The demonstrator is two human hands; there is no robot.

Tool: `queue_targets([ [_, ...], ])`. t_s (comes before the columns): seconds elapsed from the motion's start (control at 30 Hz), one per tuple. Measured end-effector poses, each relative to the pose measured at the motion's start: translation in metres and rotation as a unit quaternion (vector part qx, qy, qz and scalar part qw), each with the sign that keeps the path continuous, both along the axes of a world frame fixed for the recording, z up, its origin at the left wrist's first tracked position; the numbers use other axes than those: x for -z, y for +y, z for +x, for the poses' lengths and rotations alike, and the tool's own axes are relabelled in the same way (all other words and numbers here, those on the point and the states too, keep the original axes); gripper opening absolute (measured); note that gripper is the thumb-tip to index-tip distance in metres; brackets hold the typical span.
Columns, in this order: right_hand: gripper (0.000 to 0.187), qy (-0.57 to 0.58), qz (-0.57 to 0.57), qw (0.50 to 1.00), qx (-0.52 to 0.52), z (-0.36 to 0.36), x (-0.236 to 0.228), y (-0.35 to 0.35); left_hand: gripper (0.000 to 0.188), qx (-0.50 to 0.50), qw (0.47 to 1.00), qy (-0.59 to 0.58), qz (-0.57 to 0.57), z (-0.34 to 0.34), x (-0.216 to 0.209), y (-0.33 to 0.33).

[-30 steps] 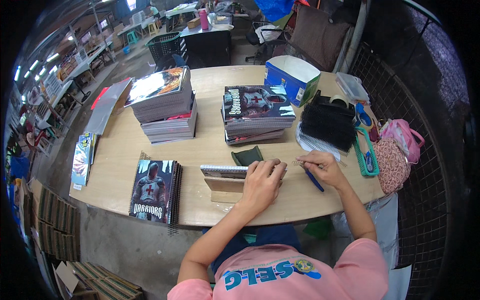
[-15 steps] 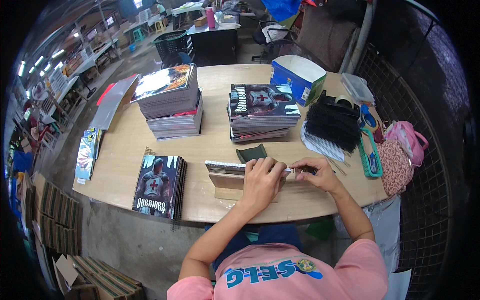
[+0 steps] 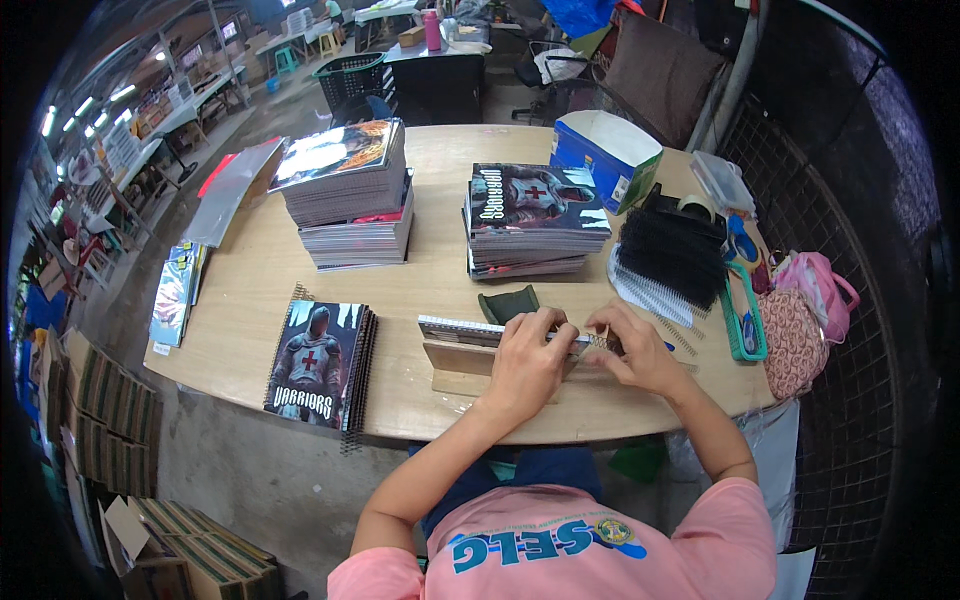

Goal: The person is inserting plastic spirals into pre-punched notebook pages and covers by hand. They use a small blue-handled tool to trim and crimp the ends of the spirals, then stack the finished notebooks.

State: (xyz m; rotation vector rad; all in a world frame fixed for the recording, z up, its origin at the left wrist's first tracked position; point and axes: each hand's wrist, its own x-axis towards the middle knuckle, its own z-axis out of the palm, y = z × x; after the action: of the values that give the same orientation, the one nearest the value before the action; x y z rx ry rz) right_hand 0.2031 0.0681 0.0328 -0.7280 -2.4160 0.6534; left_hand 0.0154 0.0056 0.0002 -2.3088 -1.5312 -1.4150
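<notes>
Just in front of the green cloth (image 3: 508, 302) on the desk (image 3: 250, 290), both hands (image 3: 527, 355) (image 3: 640, 352) press down, fingertips seemingly pinching the light, springy spiral wire along the floppy notebook (image 3: 462, 330)'s edge.

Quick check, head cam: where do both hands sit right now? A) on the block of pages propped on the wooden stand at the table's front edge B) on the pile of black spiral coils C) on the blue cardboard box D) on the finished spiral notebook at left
A: the left hand and right hand both rest on the white-edged block of pages on the wooden stand, well away from the blue cardboard box.
</notes>
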Motion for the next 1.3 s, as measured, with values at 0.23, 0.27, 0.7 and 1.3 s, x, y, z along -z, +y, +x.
queue_targets([
  [0.23, 0.04, 0.029, -0.074, 0.997, -0.024, -0.004, 0.009, 0.034, 0.018, 0.033, 0.999, 0.0, -0.023, 0.0, -0.007, -0.004],
  [0.27, 0.043, 0.081, -0.13, 0.988, -0.015, -0.009, 0.014, 0.048, 0.021, 0.012, 0.998, 0.057, 0.003, 0.001, -0.001, -0.003],
  [0.7, 0.063, -0.364, -0.046, 0.923, -0.113, -0.115, 0.088, 0.105, 0.023, -0.073, 0.996, 0.041, 0.039, 0.003, -0.01, -0.003],
  [1.3, 0.05, -0.091, -0.362, 0.905, -0.202, -0.011, -0.031, 0.09, 0.018, -0.095, 0.993, 0.055, 0.031, -0.037, 0.006, -0.01],
])
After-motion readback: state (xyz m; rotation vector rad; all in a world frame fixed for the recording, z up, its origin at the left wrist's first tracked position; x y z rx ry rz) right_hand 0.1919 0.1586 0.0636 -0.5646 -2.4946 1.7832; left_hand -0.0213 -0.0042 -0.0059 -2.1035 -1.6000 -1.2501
